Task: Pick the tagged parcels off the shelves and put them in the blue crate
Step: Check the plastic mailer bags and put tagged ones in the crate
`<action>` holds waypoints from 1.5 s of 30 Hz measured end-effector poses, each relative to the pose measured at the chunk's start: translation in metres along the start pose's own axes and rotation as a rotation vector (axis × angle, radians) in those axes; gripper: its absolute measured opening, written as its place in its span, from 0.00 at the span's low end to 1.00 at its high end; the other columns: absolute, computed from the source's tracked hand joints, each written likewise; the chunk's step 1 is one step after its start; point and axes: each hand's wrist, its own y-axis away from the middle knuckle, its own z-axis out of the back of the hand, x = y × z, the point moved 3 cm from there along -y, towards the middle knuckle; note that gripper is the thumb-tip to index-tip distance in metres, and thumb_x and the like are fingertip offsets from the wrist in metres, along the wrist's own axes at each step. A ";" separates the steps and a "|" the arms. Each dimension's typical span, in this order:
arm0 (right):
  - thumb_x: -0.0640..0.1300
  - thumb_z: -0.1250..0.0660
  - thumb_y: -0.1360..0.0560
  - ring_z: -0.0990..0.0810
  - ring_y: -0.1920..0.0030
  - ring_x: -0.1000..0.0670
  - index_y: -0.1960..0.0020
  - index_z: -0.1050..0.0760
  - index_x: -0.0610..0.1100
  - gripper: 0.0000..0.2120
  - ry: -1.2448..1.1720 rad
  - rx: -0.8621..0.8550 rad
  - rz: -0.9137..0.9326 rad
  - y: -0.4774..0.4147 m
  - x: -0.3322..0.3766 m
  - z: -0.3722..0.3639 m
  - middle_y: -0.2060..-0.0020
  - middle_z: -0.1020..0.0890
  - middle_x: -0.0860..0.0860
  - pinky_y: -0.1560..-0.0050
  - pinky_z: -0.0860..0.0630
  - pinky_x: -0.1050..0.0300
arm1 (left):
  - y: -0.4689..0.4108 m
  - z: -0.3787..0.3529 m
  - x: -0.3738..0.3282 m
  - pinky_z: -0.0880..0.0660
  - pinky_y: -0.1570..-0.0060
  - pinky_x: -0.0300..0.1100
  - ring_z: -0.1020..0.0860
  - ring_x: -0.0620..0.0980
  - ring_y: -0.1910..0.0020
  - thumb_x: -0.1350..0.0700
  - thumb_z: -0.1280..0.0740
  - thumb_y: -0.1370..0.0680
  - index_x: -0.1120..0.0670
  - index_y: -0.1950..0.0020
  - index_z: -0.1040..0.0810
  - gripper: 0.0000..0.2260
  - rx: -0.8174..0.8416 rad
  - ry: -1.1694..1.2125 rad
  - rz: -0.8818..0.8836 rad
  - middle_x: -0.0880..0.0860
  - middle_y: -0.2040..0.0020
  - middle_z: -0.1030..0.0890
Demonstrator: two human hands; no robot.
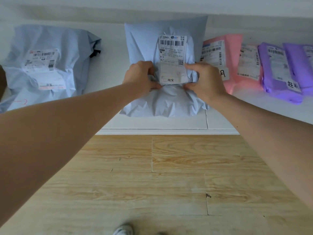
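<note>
— What is being handled?
— On the white shelf [152, 122] the middle grey parcel [144, 39] is rested; its crumpled film is pinched by the left hand [140, 77] and the right hand [205, 80], fingers curled either side of the label [172, 53].
— And next?
— The pick-up is judged begun; a lift clear of the shelf is called for; the blue crate is not seen.

A white shelf [111, 65] carries a row of soft parcels, their labels facing up. A grey-blue parcel [45, 65] lies toward the left edge, and the middle parcel [162, 102], also grey-blue, reaches close to the front edge. Just beside it on the right, a pink parcel [232, 53] and then purple parcels [279, 95] lie overlapped toward the right edge. Below the front edge is a wood floor [152, 184].
</note>
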 end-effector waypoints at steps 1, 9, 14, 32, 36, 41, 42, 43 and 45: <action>0.36 0.24 0.34 0.24 0.38 0.43 0.35 0.25 0.42 0.28 0.014 -0.023 0.007 0.001 0.001 -0.001 0.38 0.22 0.43 0.35 0.31 0.54 | 0.000 0.000 0.001 0.25 0.52 0.46 0.24 0.57 0.52 0.56 0.22 0.33 0.54 0.61 0.27 0.13 0.002 0.009 -0.005 0.56 0.53 0.21; 0.36 0.31 0.32 0.21 0.64 0.42 0.63 0.21 0.35 0.04 0.105 -0.186 0.081 0.015 0.006 -0.004 0.67 0.18 0.41 0.66 0.30 0.52 | 0.022 0.010 0.004 0.40 0.67 0.42 0.33 0.53 0.65 0.59 0.26 0.30 0.53 0.67 0.30 0.13 -0.090 0.036 -0.165 0.49 0.71 0.31; 0.33 0.30 0.34 0.24 0.67 0.48 0.68 0.27 0.34 0.07 0.011 -0.260 0.131 0.043 0.021 0.007 0.71 0.22 0.46 0.67 0.31 0.57 | 0.055 0.021 0.009 0.37 0.67 0.39 0.34 0.49 0.69 0.60 0.25 0.32 0.54 0.68 0.30 0.14 -0.208 0.160 -0.291 0.46 0.73 0.32; 0.25 0.29 0.36 0.19 0.44 0.45 0.42 0.21 0.35 0.23 -0.109 -0.364 0.089 0.233 0.100 0.048 0.42 0.19 0.43 0.49 0.19 0.52 | 0.243 0.057 -0.003 0.23 0.51 0.41 0.22 0.49 0.45 0.68 0.25 0.33 0.63 0.69 0.26 0.11 -0.288 0.191 -0.264 0.44 0.45 0.22; 0.27 0.31 0.33 0.19 0.44 0.44 0.43 0.21 0.34 0.19 -0.133 -0.403 0.097 0.251 0.111 0.052 0.42 0.19 0.42 0.49 0.20 0.53 | 0.260 0.058 -0.004 0.23 0.51 0.44 0.22 0.51 0.46 0.67 0.25 0.33 0.63 0.69 0.24 0.09 -0.308 0.182 -0.274 0.46 0.45 0.22; 0.33 0.36 0.28 0.18 0.46 0.44 0.43 0.21 0.34 0.15 -0.119 -0.432 0.099 0.266 0.118 0.053 0.43 0.19 0.42 0.49 0.20 0.55 | 0.269 0.066 -0.005 0.26 0.51 0.32 0.22 0.50 0.48 0.67 0.27 0.34 0.62 0.70 0.24 0.08 -0.313 0.136 -0.348 0.49 0.46 0.21; 0.34 0.37 0.28 0.18 0.46 0.44 0.43 0.21 0.34 0.15 -0.117 -0.440 0.105 0.266 0.118 0.051 0.43 0.19 0.42 0.50 0.20 0.54 | 0.268 0.066 -0.005 0.26 0.52 0.32 0.23 0.50 0.48 0.67 0.27 0.34 0.62 0.70 0.24 0.08 -0.311 0.133 -0.359 0.49 0.46 0.21; 0.34 0.36 0.28 0.18 0.46 0.45 0.43 0.21 0.34 0.15 -0.115 -0.445 0.109 0.266 0.117 0.048 0.43 0.19 0.42 0.51 0.19 0.53 | 0.267 0.067 -0.003 0.26 0.51 0.33 0.22 0.50 0.48 0.67 0.27 0.34 0.62 0.70 0.24 0.08 -0.310 0.127 -0.365 0.48 0.46 0.21; 0.33 0.36 0.28 0.18 0.45 0.45 0.42 0.21 0.34 0.15 -0.110 -0.446 0.106 0.262 0.116 0.041 0.42 0.19 0.42 0.54 0.18 0.52 | 0.261 0.067 0.003 0.25 0.50 0.35 0.22 0.51 0.47 0.65 0.27 0.33 0.63 0.70 0.23 0.08 -0.311 0.122 -0.365 0.48 0.46 0.21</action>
